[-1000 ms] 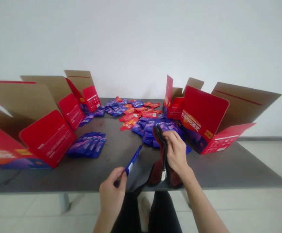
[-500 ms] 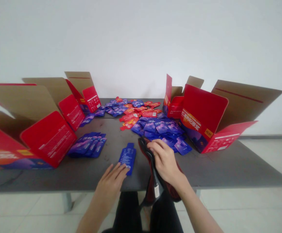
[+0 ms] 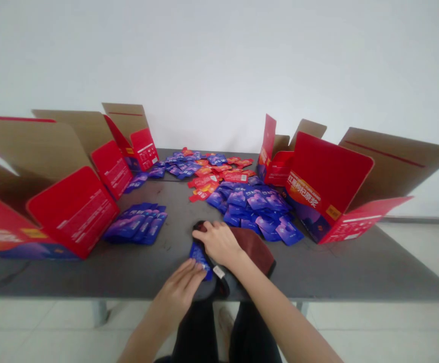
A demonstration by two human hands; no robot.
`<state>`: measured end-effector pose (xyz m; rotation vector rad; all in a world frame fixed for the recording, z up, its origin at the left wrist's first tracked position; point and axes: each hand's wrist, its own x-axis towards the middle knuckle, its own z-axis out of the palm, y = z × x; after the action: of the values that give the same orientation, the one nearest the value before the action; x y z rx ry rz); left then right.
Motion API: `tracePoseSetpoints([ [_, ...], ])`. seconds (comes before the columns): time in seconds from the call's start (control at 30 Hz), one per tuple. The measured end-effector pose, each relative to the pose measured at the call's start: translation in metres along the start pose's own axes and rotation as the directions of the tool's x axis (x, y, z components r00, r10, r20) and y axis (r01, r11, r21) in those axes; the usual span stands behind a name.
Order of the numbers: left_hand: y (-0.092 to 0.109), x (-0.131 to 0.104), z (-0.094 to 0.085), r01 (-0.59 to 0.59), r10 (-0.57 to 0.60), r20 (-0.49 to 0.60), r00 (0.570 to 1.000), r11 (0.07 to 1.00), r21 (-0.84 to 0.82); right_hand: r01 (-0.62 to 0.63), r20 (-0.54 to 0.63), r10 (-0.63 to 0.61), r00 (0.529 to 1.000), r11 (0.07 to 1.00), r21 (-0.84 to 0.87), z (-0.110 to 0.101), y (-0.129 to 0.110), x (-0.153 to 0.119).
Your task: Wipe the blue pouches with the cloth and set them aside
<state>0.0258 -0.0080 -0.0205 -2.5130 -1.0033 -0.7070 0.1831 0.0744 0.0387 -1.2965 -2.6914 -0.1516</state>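
Observation:
A blue pouch (image 3: 201, 255) lies flat near the table's front edge, its upper end covered by dark brown cloth. My left hand (image 3: 184, 283) rests its fingertips on the pouch's lower part, fingers outstretched and nothing gripped. Just to the right, my right hand (image 3: 218, 243) is closed on the black edge of the brown cloth (image 3: 253, 249), which has a white label. Part of the cloth spreads on the table under my right forearm. Left of the hands sits a stack of blue pouches (image 3: 138, 223).
Open red boxes (image 3: 71, 214) stand along the left side. More open red boxes (image 3: 317, 196) stand on the right. A heap of blue pouches (image 3: 255, 204) lies before the right boxes, with red pouches (image 3: 204, 186) and further blue ones behind. A pale wall rises behind the table.
My right hand has moved left with the cloth, which now covers the pouch's upper end and lies spread on the table. My left hand stays on the pouch.

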Motion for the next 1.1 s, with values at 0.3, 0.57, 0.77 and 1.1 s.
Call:
tracePoseSetpoints([
  [0.3,0.000,0.006,0.001,-0.023,0.023,-0.029,0.999,1.000,-0.003,0.077,-0.140,-0.070,0.988,0.996,0.049,-0.038,-0.011,-0.035],
  [0.57,0.005,0.012,0.001,0.001,-0.006,-0.038,0.999,0.992,-0.130,0.151,0.026,-0.153,0.988,0.986,0.068,-0.006,-0.001,-0.021],
  [0.77,0.004,0.012,0.003,0.030,-0.033,-0.017,0.999,0.992,-0.121,-0.009,0.046,0.010,0.999,1.000,-0.027,-0.008,0.018,0.022],
  [1.1,0.008,0.012,0.004,0.103,-0.103,0.008,0.995,0.984,-0.144,0.141,-0.022,-0.140,0.990,0.989,0.044,-0.029,-0.011,-0.030],
])
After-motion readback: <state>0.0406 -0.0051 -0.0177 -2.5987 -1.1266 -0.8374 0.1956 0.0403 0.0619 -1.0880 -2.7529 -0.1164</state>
